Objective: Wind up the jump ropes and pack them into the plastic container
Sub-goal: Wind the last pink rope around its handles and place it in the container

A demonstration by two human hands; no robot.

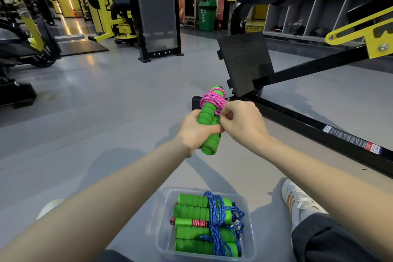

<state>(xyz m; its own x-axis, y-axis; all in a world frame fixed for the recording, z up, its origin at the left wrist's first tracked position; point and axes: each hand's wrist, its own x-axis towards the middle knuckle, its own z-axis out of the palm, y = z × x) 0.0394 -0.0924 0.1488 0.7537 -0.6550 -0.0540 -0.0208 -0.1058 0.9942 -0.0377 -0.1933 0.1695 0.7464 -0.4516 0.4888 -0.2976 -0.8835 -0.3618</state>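
Head view: the left hand (196,132) is wrapped around a pair of green foam handles (209,122), held side by side and tilted up and away from the person. A pink rope (212,100) is wound in several turns around the upper part of the handles. The right hand (242,122) pinches the loose end of the pink rope between thumb and fingertips, just beside the coil and touching the left hand's fingers.

A clear plastic container (164,217) stands on the grey floor (119,95) between the person's legs, below both forearms. It holds several more green foam handles lying side by side; a blue rope (215,217) is wound across them, and a short section of pink rope shows on one handle in the middle.

A white shoe (297,200) rests on the floor to the right of the container. A black machine frame (314,127) runs across the floor beyond the hands.
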